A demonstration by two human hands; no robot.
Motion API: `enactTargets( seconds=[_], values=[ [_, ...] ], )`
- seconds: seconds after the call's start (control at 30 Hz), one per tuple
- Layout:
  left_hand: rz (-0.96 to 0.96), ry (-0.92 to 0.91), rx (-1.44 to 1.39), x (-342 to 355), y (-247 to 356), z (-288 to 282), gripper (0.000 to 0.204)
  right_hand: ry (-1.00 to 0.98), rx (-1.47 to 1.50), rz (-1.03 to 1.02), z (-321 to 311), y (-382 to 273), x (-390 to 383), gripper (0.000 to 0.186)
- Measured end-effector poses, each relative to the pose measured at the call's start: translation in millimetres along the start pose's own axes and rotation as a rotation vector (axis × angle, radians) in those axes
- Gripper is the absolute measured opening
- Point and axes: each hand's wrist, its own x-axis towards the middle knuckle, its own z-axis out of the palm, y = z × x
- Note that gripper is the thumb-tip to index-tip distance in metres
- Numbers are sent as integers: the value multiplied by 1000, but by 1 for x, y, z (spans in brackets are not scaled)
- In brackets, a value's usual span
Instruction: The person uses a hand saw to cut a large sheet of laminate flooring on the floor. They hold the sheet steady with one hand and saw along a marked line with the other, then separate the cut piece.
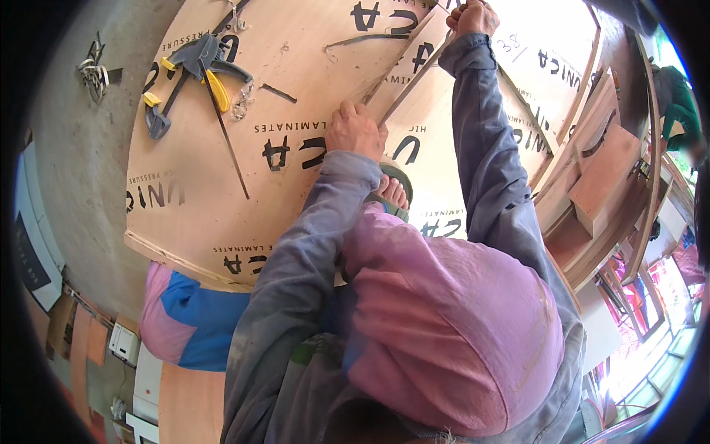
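Note:
My left hand [355,132] is closed, its fingers curled around the near end of a thin wooden strip [416,80]. The strip slants away to the right across a large pale laminate panel [207,159] with black print. At the strip's far end, my right hand [473,18] is closed in a fist; a thin dark piece shows beside its fingers, but I cannot make out what it is. My sandalled foot [393,194] rests on the panel just below my left hand.
A grey and yellow bar clamp [203,63] lies on the panel at left, near a short dark strip [278,93]. Wooden boards and a box-like piece [606,177] stand at right. Tangled wire [94,72] lies on the floor. Another person [674,107] is at far right.

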Motion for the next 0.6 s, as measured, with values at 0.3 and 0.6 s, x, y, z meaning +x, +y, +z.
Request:
enactTargets(
  seconds=[0.3,0.6],
  values=[
    [-29,-73,-15,5,8,-10,43,67,-107,6,-9,34,22,19],
    [116,63,87,17,11,2,41,-55,47,-182,4,-52,-6,16]
  ],
)
